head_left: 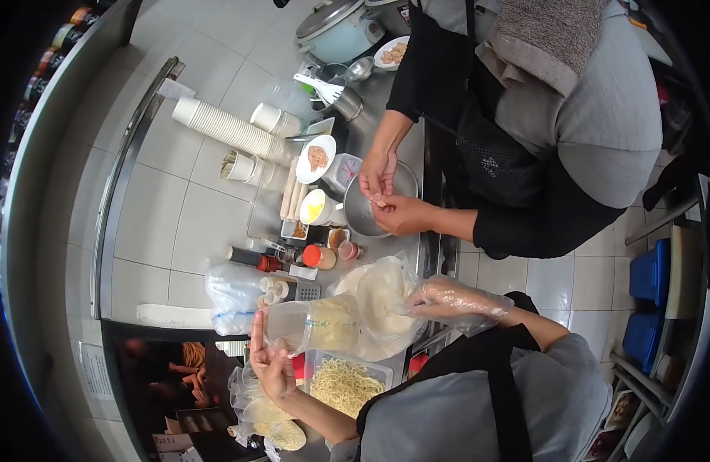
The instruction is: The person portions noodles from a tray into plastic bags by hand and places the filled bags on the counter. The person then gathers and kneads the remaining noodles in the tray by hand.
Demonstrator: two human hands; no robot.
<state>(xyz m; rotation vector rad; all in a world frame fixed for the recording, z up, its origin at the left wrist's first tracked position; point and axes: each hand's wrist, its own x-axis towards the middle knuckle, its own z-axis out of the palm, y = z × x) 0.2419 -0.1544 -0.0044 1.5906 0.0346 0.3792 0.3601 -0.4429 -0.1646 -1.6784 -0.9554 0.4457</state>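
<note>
Bare, my left hand (274, 366) holds a clear plastic container (287, 325) tilted sideways, its index finger stretched along the base. Pale yellow contents (333, 322) show at the container's far end, beside a clear plastic bag (397, 268) with a whitish mass (379, 296) in it. My right hand (447, 302), in a clear plastic glove, has its fingers closed at the bag's right edge; the fingertips are partly hidden. A tray of yellow noodles (345, 387) sits just below the bag.
A co-worker's hands (389, 202) meet over a metal bowl (358, 208). Left of it stand a white cup (315, 206), a plate of meat (317, 159) and an orange-lidded jar (318, 256). Stacked paper cups (224, 127) lie farther up. More bagged noodles (274, 422) are at bottom.
</note>
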